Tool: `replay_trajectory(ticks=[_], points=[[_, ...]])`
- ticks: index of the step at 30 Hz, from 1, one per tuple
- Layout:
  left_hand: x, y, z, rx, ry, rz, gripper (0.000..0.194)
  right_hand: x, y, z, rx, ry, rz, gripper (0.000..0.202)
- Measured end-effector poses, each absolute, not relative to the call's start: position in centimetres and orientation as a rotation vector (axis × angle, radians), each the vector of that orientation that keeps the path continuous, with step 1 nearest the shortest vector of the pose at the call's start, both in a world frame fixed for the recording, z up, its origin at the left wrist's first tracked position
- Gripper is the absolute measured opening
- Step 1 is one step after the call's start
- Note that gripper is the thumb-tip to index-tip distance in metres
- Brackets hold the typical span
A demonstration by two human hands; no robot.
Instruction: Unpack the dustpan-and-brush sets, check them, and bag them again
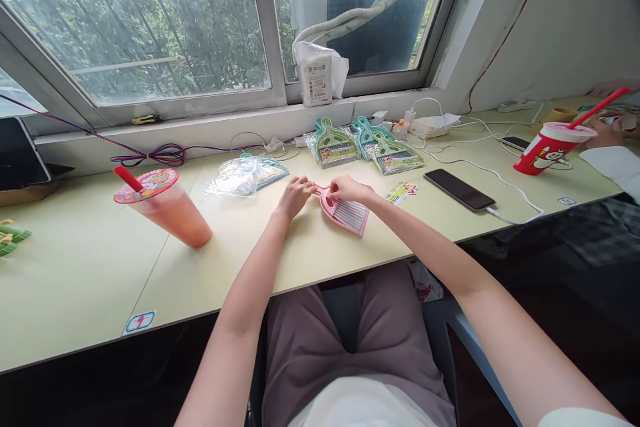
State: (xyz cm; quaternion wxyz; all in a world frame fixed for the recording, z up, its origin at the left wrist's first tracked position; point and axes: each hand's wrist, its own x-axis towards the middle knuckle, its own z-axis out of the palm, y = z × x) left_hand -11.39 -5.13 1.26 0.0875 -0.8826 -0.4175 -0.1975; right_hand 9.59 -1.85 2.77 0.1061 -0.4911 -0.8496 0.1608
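A pink dustpan with a small brush nested in it (350, 216) lies on the pale table (240, 250) in front of me, its wide end pointing to the lower right. My left hand (298, 196) is closed on the handle end at the upper left. Over the upper part of the set, my right hand (346, 189) is closed with fingertips pressed together at the brush; what exactly they pinch is too small to make out. Just right of the set lies a yellow and white card (401, 193).
Wrapped green sets (334, 147) stand near the sill, with clear plastic bags (235, 177) to their left. A tilted drink cup (175, 213) is at left. A phone (459, 189) on a cable, a red cup (547, 150) and another person's hand and sleeve are at right.
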Motion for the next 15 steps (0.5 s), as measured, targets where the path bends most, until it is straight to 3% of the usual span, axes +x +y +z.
replay_trajectory(ticks=[9, 15], points=[[-11.06, -4.99, 0.75, -2.544, -1.199, -0.526, 0.030, 9.66, -2.20, 2.96, -1.446, -2.436, 0.584, 0.009], [-11.34, -5.07, 0.29, -2.575, -1.255, -0.700, 0.026, 9.93, -2.58, 2.13, -1.434, -2.302, 0.695, 0.011]])
